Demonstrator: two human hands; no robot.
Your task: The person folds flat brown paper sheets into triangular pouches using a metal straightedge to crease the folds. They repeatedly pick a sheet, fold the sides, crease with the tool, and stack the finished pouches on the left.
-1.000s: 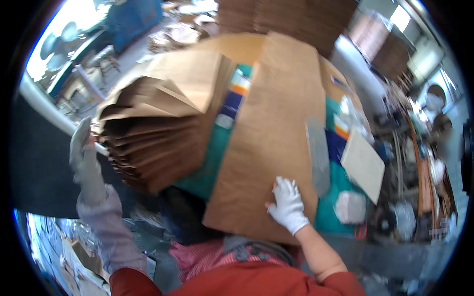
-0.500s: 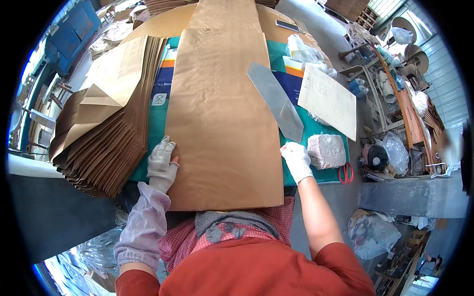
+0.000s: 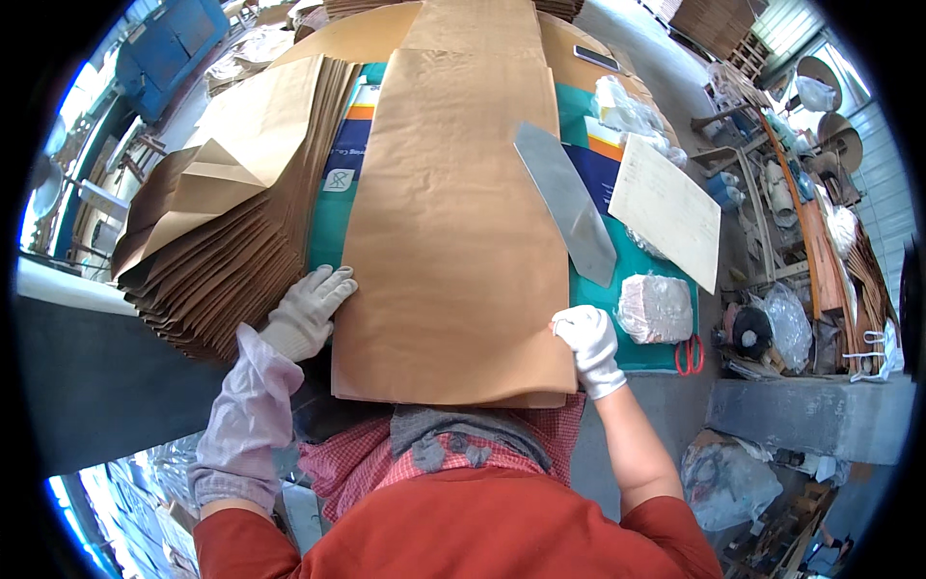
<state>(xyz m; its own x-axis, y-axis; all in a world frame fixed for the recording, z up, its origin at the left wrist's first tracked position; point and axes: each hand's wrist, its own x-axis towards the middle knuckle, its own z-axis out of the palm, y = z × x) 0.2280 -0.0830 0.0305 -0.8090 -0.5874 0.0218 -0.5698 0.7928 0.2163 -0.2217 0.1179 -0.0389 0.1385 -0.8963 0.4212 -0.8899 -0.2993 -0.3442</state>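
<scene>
A long brown kraft paper sheet (image 3: 453, 232) lies in front of me on a stack of like sheets. My right hand (image 3: 590, 349), in a white glove, pinches its right edge close to the near corner. That corner bulges up slightly, and the edge of the paper beneath shows under it. My left hand (image 3: 307, 314), gloved and with a pale sleeve cover on the forearm, has its fingers stretched out, the tips at the sheet's left edge. A flat grey metal plate (image 3: 567, 207) with a pointed end rests by the sheet's right edge.
Folded brown paper pieces (image 3: 227, 251) fan out in a thick pile at the left. To the right are a white board (image 3: 667, 207), a wrapped pinkish-white block (image 3: 656, 309), red-handled scissors (image 3: 691, 355) and crumpled clear plastic (image 3: 627, 106). A phone (image 3: 596, 58) lies at the far side.
My right hand has closed on the sheet's edge and the near corner has lifted a little. My left hand has turned, its fingers now pointing right toward the paper. The whole view has shifted slightly.
</scene>
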